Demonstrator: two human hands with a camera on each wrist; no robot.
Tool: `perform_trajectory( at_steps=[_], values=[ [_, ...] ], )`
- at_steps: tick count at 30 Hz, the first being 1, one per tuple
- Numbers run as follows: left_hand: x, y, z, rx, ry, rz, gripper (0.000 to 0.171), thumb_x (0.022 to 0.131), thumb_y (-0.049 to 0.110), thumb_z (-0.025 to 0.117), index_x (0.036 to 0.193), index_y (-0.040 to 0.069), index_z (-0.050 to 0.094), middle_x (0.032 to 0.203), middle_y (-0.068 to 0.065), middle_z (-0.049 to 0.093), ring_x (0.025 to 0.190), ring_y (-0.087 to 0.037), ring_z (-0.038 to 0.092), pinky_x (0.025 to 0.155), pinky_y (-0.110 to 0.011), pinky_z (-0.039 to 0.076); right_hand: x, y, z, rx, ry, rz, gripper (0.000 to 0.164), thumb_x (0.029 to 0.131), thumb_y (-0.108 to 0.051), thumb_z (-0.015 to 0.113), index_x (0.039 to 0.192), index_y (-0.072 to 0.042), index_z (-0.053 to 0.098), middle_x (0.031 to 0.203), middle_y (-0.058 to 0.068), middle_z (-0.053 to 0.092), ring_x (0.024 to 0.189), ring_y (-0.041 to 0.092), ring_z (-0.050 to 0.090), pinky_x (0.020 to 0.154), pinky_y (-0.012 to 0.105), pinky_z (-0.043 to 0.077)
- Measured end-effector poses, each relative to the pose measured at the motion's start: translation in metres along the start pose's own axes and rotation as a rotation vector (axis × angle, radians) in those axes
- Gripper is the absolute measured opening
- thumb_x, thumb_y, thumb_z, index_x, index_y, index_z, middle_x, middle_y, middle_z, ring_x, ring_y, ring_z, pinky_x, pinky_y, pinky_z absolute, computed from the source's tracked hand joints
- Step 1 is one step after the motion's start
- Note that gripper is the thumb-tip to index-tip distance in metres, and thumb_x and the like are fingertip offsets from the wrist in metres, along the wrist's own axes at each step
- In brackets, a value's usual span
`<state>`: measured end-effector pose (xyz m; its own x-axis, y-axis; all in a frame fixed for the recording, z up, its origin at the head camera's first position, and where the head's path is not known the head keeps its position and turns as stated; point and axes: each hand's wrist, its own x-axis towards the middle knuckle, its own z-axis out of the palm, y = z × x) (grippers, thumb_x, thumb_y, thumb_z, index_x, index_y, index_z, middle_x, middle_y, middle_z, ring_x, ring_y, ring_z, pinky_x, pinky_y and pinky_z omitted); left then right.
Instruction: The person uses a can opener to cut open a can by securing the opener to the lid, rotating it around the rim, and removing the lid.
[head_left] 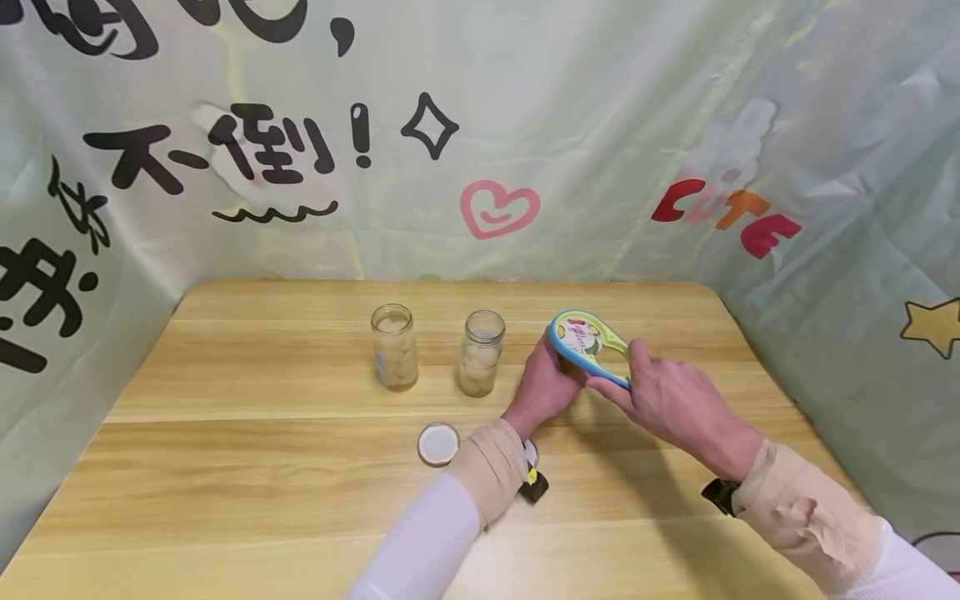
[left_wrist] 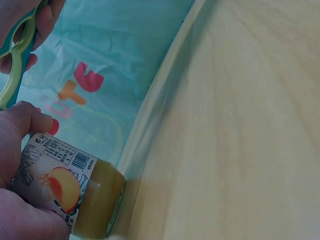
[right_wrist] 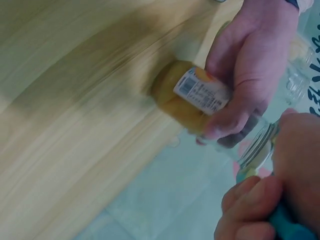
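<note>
My left hand [head_left: 547, 385] grips a glass jar of yellow fruit [left_wrist: 102, 200], its fingers wrapped round the peach-printed label. In the head view that jar is mostly hidden behind the hand and the opener. My right hand [head_left: 678, 400] holds the handles of a blue-and-green jar opener [head_left: 613, 340]. The opener's loop sits around the jar's printed lid [head_left: 577, 333]. From the right wrist view, the jar [right_wrist: 175, 97] appears tilted, with its capped end toward the right hand.
Two lidless glass jars with pale contents, one [head_left: 397, 360] left of the other [head_left: 478, 362], stand on the wooden table [head_left: 247, 483]. A loose lid [head_left: 438, 444] lies in front of them. Another lid [head_left: 532, 452] is partly hidden by my left wrist. A printed cloth [head_left: 600, 125] hangs behind.
</note>
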<state>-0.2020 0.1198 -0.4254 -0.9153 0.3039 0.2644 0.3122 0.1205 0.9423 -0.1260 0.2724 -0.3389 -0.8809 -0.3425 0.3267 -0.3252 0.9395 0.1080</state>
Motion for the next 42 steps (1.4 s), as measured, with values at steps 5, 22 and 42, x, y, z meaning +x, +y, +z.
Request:
perform_trajectory(
  at_steps=[5,22,42],
  values=[
    [0.001,-0.001,0.001,0.004,0.003,-0.014,0.07,0.077,0.01,0.075,0.137,0.016,0.039,0.125,0.0,0.056,0.117,-0.01,0.051,0.101,-0.027,0.04,0.001,0.007,0.002,0.036,-0.029,-0.007,0.053,0.085,-0.05,0.065,0.086,-0.006,0.037,0.046,-0.002,0.03,0.031,0.012,0.031,0.031,0.024,0.026],
    [0.0,-0.001,0.0,-0.002,0.027,-0.024,0.068,0.075,0.02,0.08,0.134,0.016,0.046,0.121,0.0,0.06,0.113,-0.011,0.056,0.094,-0.025,0.045,0.004,0.015,0.004,0.096,-0.077,-0.024,0.054,0.086,-0.055,0.062,0.091,-0.007,0.038,0.049,-0.003,0.033,0.033,0.01,0.032,0.033,0.021,0.027],
    [0.002,0.001,-0.003,0.047,0.014,-0.058,0.066,0.069,0.019,0.083,0.127,0.018,0.052,0.108,0.007,0.064,0.101,-0.005,0.059,0.088,-0.022,0.046,0.008,0.027,0.005,0.136,-0.108,-0.07,0.05,0.084,-0.047,0.068,0.093,-0.007,0.04,0.049,-0.005,0.031,0.036,0.009,0.032,0.037,0.024,0.029]
  ],
)
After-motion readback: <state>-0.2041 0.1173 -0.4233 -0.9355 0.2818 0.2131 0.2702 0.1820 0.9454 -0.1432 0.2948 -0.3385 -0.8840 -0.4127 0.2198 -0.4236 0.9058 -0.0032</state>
